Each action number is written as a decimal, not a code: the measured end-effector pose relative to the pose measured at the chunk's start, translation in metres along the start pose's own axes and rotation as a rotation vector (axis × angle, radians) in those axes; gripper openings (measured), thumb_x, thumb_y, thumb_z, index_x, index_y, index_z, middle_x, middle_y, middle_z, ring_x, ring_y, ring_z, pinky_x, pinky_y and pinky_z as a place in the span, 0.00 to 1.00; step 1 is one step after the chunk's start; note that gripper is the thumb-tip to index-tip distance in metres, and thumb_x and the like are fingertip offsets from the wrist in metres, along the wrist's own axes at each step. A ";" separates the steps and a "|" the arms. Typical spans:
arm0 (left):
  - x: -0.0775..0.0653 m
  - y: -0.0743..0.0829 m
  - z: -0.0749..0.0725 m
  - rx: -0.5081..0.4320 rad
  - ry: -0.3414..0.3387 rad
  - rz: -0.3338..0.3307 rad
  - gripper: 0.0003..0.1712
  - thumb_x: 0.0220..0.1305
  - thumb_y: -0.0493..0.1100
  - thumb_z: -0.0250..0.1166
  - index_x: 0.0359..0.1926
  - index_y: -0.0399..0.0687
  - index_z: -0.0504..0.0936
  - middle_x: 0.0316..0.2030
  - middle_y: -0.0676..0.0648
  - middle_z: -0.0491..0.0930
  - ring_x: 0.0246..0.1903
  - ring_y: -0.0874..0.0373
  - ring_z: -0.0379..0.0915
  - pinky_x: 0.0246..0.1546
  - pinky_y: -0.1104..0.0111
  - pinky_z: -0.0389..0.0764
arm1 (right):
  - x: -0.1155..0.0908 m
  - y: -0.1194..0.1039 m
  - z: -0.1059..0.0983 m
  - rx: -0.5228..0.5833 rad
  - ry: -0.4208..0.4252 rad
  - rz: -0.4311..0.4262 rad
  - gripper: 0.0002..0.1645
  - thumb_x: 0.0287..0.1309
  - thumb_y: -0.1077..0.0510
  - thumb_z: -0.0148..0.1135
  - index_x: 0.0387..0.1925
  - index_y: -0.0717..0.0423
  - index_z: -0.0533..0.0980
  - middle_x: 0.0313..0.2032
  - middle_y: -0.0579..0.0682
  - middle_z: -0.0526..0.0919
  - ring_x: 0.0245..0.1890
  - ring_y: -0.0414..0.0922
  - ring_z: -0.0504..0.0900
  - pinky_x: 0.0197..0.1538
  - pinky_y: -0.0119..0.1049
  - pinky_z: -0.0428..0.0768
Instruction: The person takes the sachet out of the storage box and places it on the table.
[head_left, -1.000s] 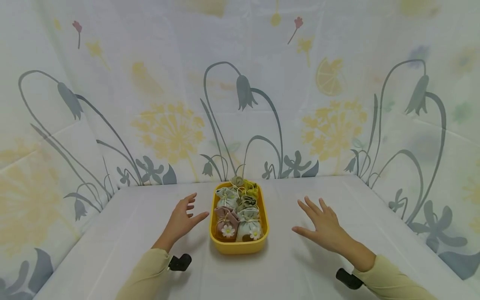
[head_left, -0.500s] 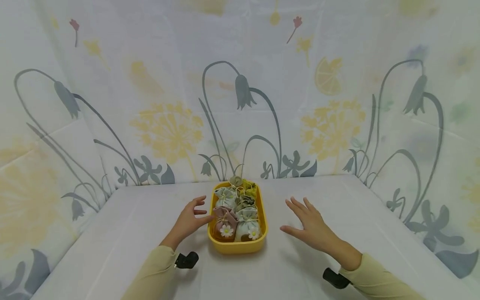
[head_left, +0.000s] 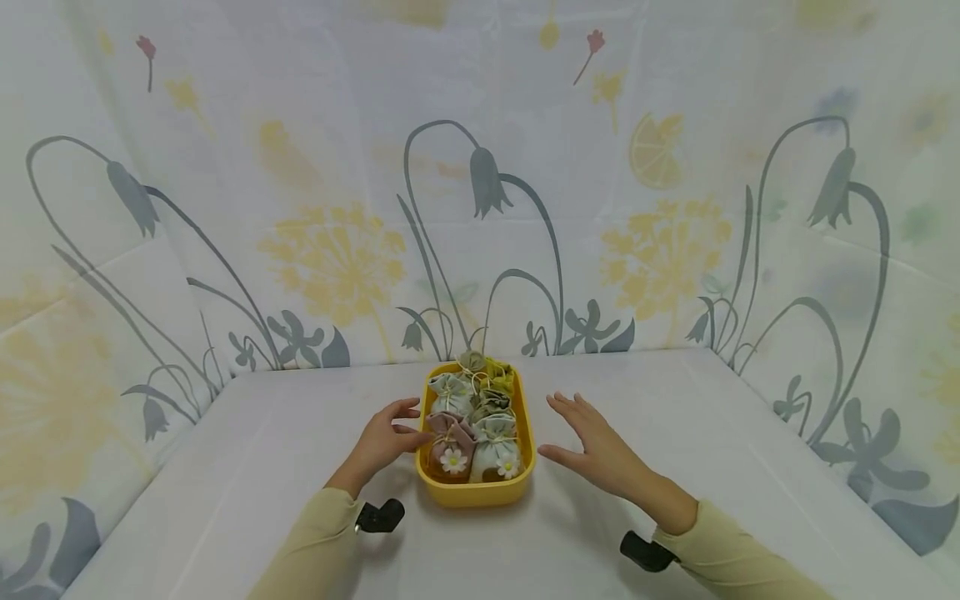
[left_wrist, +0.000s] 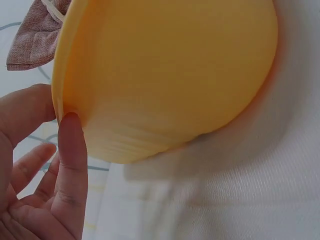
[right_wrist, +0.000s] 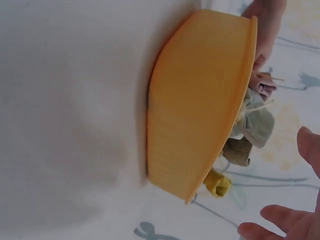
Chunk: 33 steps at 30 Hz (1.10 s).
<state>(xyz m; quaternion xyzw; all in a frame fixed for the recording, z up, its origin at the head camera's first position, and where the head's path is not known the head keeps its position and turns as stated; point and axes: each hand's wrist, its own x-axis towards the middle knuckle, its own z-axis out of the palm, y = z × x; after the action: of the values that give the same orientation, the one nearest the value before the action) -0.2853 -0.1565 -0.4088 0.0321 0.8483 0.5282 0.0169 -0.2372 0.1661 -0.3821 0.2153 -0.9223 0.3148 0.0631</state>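
Observation:
A yellow plastic basket (head_left: pixel 476 497) stands on the white table, filled with small drawstring pouches. At its front are a dusty pink pouch (head_left: pixel 452 429) and a pale blue pouch (head_left: pixel 495 446), each with a white flower. Behind them lie another pale pouch (head_left: pixel 450 396), a dark green pouch (head_left: pixel 495 404), a yellow pouch (head_left: pixel 500 377) and an olive pouch (head_left: pixel 473 361). My left hand (head_left: pixel 378 442) pinches the basket's left rim, thumb over the edge and a finger against the outer wall (left_wrist: pixel 165 75). Spread-fingered, my right hand (head_left: pixel 600 458) hovers just off the right side.
White cloth covers the table (head_left: pixel 315 400). A flower-printed curtain (head_left: pixel 480 275) hangs along the back and both sides. Each wrist carries a black camera mount (head_left: pixel 380 516), near the sleeve cuff.
My left hand has moved right onto the basket's rim and taken hold of it. The right hand has come left, closer to the basket. The basket has stayed in place.

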 end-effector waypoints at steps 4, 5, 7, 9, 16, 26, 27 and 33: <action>0.000 0.001 0.002 -0.016 -0.001 -0.019 0.36 0.52 0.41 0.71 0.62 0.41 0.69 0.52 0.39 0.72 0.40 0.53 0.76 0.38 0.63 0.81 | 0.004 -0.005 0.003 0.060 -0.018 0.008 0.45 0.55 0.42 0.62 0.69 0.54 0.58 0.67 0.57 0.58 0.68 0.59 0.49 0.62 0.62 0.54; 0.001 0.000 0.002 -0.022 -0.003 -0.024 0.36 0.52 0.41 0.71 0.62 0.42 0.69 0.52 0.39 0.72 0.39 0.53 0.77 0.38 0.63 0.81 | 0.005 -0.006 0.003 0.075 -0.018 0.005 0.44 0.55 0.43 0.62 0.69 0.54 0.58 0.67 0.57 0.58 0.67 0.59 0.51 0.62 0.61 0.55; 0.001 0.000 0.002 -0.040 -0.008 -0.036 0.35 0.52 0.41 0.71 0.61 0.42 0.70 0.52 0.39 0.72 0.40 0.52 0.77 0.38 0.62 0.81 | 0.007 -0.009 0.004 0.106 -0.017 -0.004 0.44 0.55 0.44 0.63 0.68 0.56 0.58 0.67 0.57 0.59 0.67 0.58 0.54 0.63 0.60 0.57; 0.001 -0.001 0.003 -0.055 -0.010 -0.049 0.35 0.52 0.42 0.71 0.61 0.42 0.70 0.52 0.39 0.72 0.41 0.51 0.77 0.39 0.62 0.81 | 0.008 -0.012 0.005 0.131 -0.019 -0.008 0.43 0.55 0.46 0.64 0.68 0.56 0.59 0.66 0.57 0.60 0.66 0.57 0.56 0.62 0.58 0.59; 0.002 -0.004 0.003 -0.072 -0.011 -0.074 0.36 0.52 0.42 0.71 0.62 0.45 0.70 0.51 0.38 0.72 0.44 0.50 0.76 0.40 0.61 0.81 | 0.016 -0.018 0.012 0.232 -0.041 0.024 0.39 0.55 0.47 0.64 0.64 0.58 0.64 0.62 0.57 0.66 0.62 0.58 0.64 0.60 0.55 0.65; 0.005 -0.005 0.004 -0.105 0.000 -0.092 0.35 0.51 0.40 0.71 0.62 0.45 0.70 0.51 0.39 0.73 0.43 0.50 0.76 0.39 0.63 0.81 | 0.028 -0.028 0.016 0.460 -0.105 0.071 0.30 0.56 0.55 0.64 0.58 0.64 0.69 0.56 0.58 0.74 0.57 0.57 0.70 0.57 0.47 0.71; 0.004 -0.005 0.004 -0.111 0.002 -0.095 0.35 0.51 0.39 0.71 0.61 0.46 0.70 0.50 0.39 0.73 0.43 0.50 0.76 0.39 0.63 0.81 | 0.030 -0.028 0.017 0.476 -0.111 0.080 0.30 0.57 0.56 0.64 0.58 0.65 0.69 0.55 0.59 0.74 0.56 0.58 0.71 0.56 0.46 0.73; 0.003 -0.004 0.004 -0.111 -0.002 -0.093 0.35 0.51 0.40 0.71 0.61 0.45 0.70 0.51 0.39 0.73 0.44 0.49 0.75 0.39 0.63 0.81 | 0.038 -0.028 0.022 0.506 -0.138 0.122 0.26 0.58 0.58 0.62 0.56 0.64 0.71 0.51 0.57 0.77 0.52 0.54 0.75 0.52 0.45 0.76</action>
<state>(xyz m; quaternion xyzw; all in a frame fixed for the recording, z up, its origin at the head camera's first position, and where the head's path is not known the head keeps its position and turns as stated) -0.2881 -0.1546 -0.4146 -0.0078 0.8182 0.5732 0.0438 -0.2590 0.1195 -0.3749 0.1892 -0.8275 0.5232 -0.0751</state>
